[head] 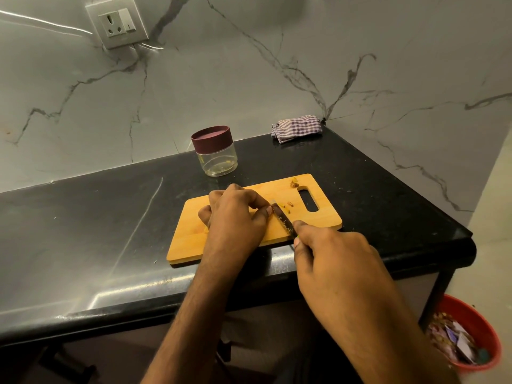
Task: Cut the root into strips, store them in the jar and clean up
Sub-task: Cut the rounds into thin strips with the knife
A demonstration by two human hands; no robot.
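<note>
Root, a small dark reddish-brown piece, sits on the wooden cutting board, mostly hidden under the fingertips of the left hand, whose fingers are curled down and pinch it against the board. Just to its right the knife lies with its blade angled across the board, the tip up against the root, the handle wrapped in the right hand, whose index finger stretches along the blade's spine. A few small yellow and brown scraps lie near the board's handle slot, and some smaller ones sit just right of the blade tip. The board rests at an angle on the black tabletop, with its near left corner at the front edge. Behind the board stands the clear jar with its maroon lid on, seemingly holding only a speck or two of yellow. Farther back, in the corner where the marble walls meet, lies a folded checked cloth. A wall socket is set high on the left wall. Down on the floor to the right, beyond the tabletop's end, a red bin holds papers and scraps.
</note>
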